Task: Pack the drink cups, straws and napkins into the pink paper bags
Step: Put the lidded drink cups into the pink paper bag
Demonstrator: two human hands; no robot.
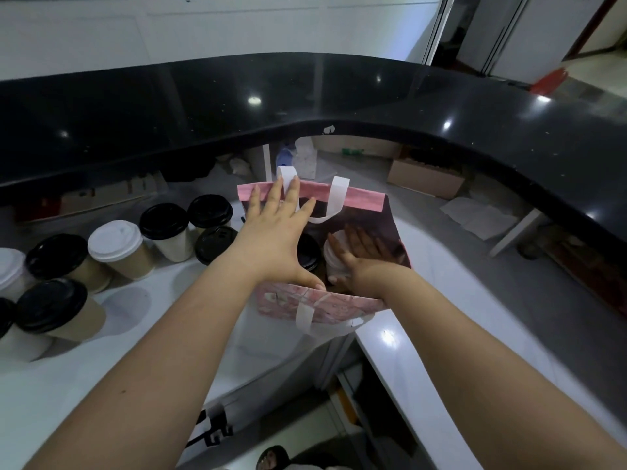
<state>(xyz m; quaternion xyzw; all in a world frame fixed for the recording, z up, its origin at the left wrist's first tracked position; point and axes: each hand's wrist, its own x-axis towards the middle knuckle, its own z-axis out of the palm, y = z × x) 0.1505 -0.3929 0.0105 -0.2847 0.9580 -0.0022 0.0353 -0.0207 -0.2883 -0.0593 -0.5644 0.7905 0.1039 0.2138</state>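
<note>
Glossy black curved countertop (339, 93), white work surface (441, 300), open cardboard box (424, 178) beneath the countertop

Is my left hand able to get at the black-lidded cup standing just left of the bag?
Probably yes: the black-lidded cup stands right beside the pink bag with nothing between. The left hand, spread across the bag's mouth, would have to leave it first.

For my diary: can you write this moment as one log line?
left hand: spreads bag open | right hand: inside bag, by white-lid cup | black-lid cup: in bag
</note>
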